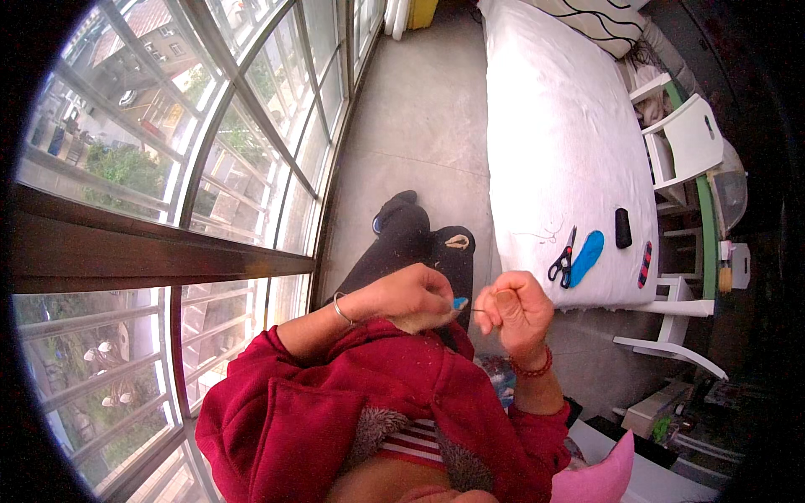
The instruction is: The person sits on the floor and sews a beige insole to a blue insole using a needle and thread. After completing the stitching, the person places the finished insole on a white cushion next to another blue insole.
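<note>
My left hand (412, 295) is closed on a small padded piece, pale with a blue tip (460, 303), held over my lap. A little to its right, my right hand (517, 309) pinches a thin dark needle or thread (478, 310) that reaches toward the blue tip. On the white-covered table to the right lie black-handled scissors (565, 259), a blue insole-shaped piece (587, 256), a black roll or spool (622, 227) and a red-and-black striped piece (645, 264). Loose dark thread (547, 237) lies left of the scissors.
Barred windows (251, 157) run along my left. The table with its white cloth (566, 126) stands at my right, with a white chair (688, 141) beyond it. A pink object (597, 471) is at the lower right. Grey floor (421, 113) lies between windows and table.
</note>
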